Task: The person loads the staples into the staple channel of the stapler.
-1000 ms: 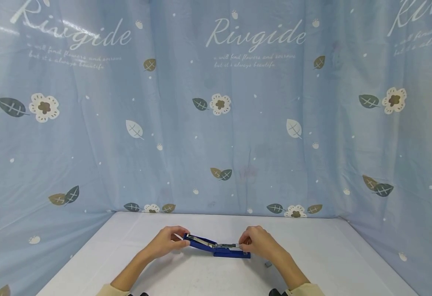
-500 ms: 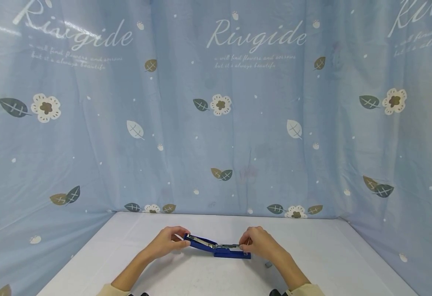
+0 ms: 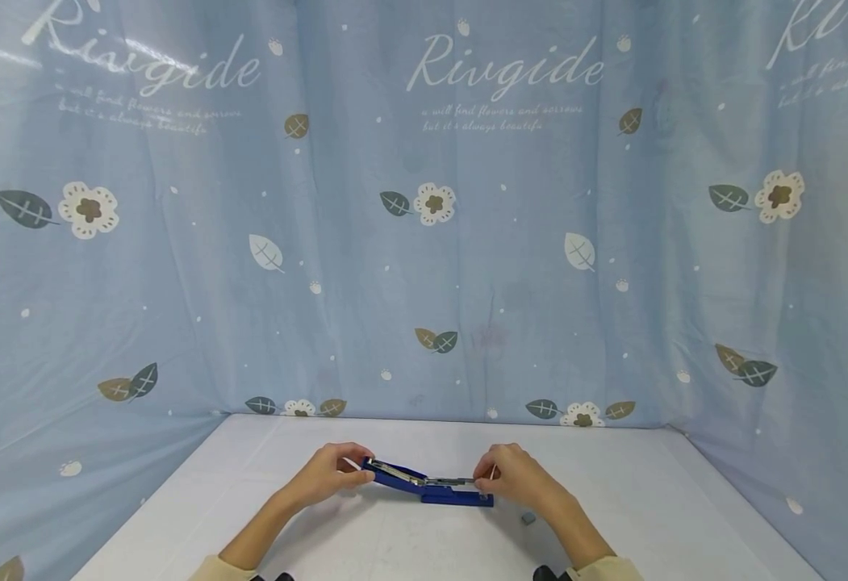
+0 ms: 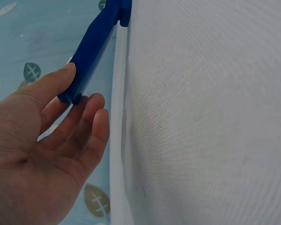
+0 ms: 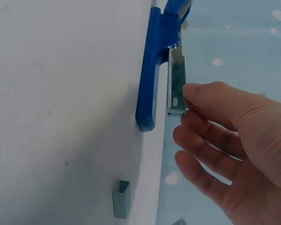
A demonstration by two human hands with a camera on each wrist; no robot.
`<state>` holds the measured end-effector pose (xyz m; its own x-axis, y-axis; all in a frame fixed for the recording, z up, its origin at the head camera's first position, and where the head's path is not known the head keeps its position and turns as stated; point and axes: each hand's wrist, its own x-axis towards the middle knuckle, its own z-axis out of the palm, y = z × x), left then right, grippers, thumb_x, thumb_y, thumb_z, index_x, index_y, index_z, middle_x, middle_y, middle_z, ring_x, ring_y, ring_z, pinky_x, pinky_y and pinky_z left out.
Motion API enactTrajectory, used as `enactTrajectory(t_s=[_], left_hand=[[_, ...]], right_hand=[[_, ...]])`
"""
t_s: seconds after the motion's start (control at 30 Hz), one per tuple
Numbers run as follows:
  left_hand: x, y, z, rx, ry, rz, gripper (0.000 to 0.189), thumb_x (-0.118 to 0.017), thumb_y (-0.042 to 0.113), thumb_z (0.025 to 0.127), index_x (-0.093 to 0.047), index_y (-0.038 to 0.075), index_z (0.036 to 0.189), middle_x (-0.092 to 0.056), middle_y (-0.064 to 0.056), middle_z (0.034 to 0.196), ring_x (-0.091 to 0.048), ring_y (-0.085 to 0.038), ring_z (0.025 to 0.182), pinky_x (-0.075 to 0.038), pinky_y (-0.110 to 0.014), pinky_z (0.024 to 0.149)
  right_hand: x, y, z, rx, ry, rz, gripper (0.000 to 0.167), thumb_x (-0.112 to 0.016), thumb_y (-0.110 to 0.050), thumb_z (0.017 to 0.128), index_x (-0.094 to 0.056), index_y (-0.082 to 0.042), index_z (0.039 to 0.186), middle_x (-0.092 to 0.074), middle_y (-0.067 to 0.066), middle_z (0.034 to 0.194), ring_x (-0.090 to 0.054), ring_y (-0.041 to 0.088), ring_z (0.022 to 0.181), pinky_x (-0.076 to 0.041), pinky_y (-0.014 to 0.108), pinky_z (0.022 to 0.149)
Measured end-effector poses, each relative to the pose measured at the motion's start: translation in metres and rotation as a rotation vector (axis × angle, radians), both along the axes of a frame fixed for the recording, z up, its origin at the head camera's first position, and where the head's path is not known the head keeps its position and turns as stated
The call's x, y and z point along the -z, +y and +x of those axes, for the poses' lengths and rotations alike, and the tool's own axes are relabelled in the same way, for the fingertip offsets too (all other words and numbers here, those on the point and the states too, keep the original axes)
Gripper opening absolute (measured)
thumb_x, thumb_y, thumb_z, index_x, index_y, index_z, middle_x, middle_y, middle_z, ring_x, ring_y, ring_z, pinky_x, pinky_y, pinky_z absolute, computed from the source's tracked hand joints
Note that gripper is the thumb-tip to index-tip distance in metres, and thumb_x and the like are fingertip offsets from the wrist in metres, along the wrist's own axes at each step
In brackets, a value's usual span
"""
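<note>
A blue stapler (image 3: 457, 499) lies swung wide on the white table, its base flat and its top arm (image 3: 397, 479) tilted up to the left. My left hand (image 3: 331, 470) pinches the free end of that arm between thumb and fingers. The metal staple magazine (image 5: 176, 84) stands out above the base, apart from it at the near end. My right hand (image 3: 505, 471) holds this magazine's end, the thumb (image 5: 196, 93) against its side and the index finger behind. The right hand's other fingers are loosely curled below.
A small grey strip of staples (image 5: 122, 199) rests on the white table (image 3: 365, 545), beside the right forearm. A blue curtain (image 3: 424, 266) with flowers and leaves hangs behind the table and along both sides.
My right hand has shifted slightly to the right along the magazine's end. The left hand keeps its grip on the top arm, and the stapler stays nearly still.
</note>
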<state>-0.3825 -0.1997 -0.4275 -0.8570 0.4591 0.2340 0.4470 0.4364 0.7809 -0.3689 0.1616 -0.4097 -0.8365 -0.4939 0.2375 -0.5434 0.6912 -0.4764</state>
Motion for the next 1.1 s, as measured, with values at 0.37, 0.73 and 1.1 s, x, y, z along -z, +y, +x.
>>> enactTrajectory(t_s=[0.37,0.73,1.1], left_hand=[[0.000,0.000,-0.001,-0.018,-0.009,0.005,0.033,-0.071,0.019,0.089,-0.066,0.004,0.118,-0.068,-0.012,0.102,-0.065,-0.016,0.080,-0.054,-0.020,0.064],[0.001,0.000,0.000,-0.012,-0.006,0.005,0.033,-0.071,0.019,0.090,-0.065,0.003,0.118,-0.068,-0.012,0.102,-0.064,-0.015,0.080,-0.055,-0.020,0.065],[0.002,0.000,0.000,-0.007,0.010,-0.006,0.033,-0.071,0.020,0.090,-0.065,0.003,0.118,-0.068,-0.013,0.101,-0.065,-0.014,0.079,-0.055,-0.021,0.064]], right_hand=[[-0.011,0.006,0.011,-0.010,-0.022,0.042,0.006,-0.076,-0.014,0.084,-0.075,-0.010,0.089,-0.066,-0.008,0.079,-0.054,0.002,0.069,-0.048,0.019,0.061],[-0.014,0.017,0.019,-0.050,-0.057,0.022,0.004,-0.075,-0.016,0.086,-0.073,-0.013,0.084,-0.066,-0.008,0.077,-0.056,0.006,0.067,-0.049,0.018,0.060],[-0.014,0.036,0.023,-0.067,-0.068,0.048,0.004,-0.075,-0.015,0.085,-0.072,-0.013,0.084,-0.064,-0.011,0.076,-0.054,0.003,0.067,-0.047,0.018,0.061]])
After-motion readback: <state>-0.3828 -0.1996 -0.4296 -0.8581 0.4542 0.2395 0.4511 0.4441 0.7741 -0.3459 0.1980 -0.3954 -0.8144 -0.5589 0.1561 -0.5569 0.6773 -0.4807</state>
